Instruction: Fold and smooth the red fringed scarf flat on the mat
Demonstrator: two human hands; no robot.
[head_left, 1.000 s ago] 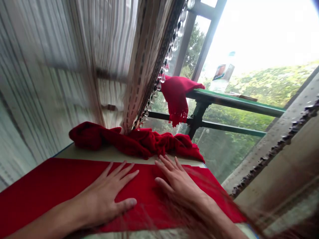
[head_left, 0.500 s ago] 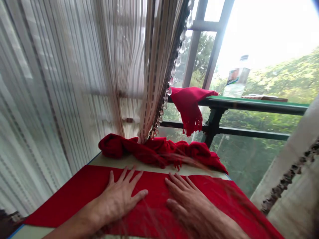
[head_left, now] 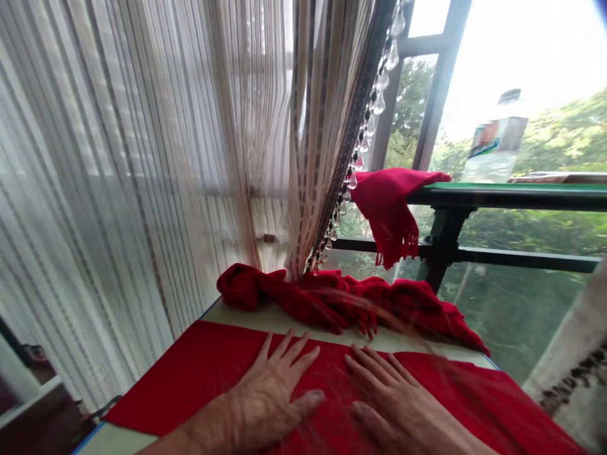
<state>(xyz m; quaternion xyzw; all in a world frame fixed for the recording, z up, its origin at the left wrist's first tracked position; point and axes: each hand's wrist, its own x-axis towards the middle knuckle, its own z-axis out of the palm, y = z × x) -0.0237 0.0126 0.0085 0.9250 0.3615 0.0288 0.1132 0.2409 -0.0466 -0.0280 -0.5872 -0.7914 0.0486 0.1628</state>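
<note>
Tabletop (head_left: 265,320) under flat red cloth (head_left: 330,368)

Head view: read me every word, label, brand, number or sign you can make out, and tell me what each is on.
No text can be read.
Bottle by the railing: its label is pixelated, unreadable.
Flat red cloth: no lettering shows.
Crumpled red cloth and fringed red cloth: none visible either.
</note>
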